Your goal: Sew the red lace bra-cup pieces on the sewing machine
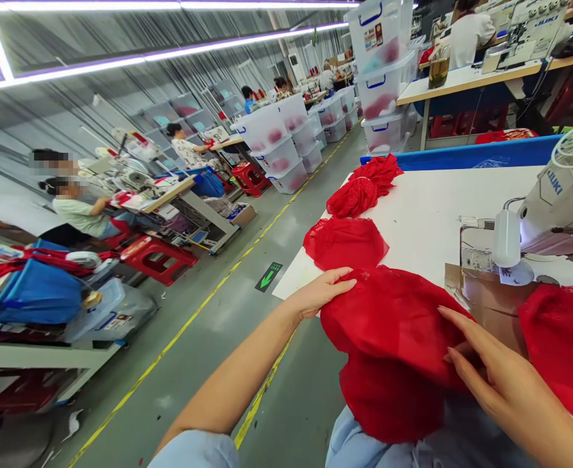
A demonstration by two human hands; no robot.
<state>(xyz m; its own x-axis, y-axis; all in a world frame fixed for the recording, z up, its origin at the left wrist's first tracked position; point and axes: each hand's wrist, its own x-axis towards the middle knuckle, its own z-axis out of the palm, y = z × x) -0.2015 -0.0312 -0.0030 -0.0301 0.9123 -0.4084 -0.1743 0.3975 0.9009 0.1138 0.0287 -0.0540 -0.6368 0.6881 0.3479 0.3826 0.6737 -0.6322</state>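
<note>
Nearest to the camera, a piece of red lace fabric [394, 344] is spread over the near edge of a white table [427, 214] and hangs down onto the lap, where light blue clothing is seen. The left hand [318, 294] is laid flat on the left edge of this fabric, with the fingers stretched and nothing pinched between them. The right hand [491, 377] is placed on the right side of the same piece; the fingers are long and slightly bent, pressed on the cloth, and a closed grasp is not seen. The fabric looks thin, soft and a little transparent, with a fine net texture and rounded outlines.

Farther on the table, a second red piece [345, 244] is lying flat, and behind it a crumpled red pile [364, 185] is found near the far left corner. At the right, a white sewing machine [554, 201] is standing, and another red cloth [564, 344] lies below it. The table top is smooth and matte, bordered at the far side by a blue edge [471, 155].

The room is a long workshop with a grey floor [208, 325] marked by yellow lines and a green arrow [268, 277]. Clear plastic boxes [381, 71] are stacked along the aisle. At the left, other people are seated at work tables [164, 195], beside red plastic stools [157, 257].
</note>
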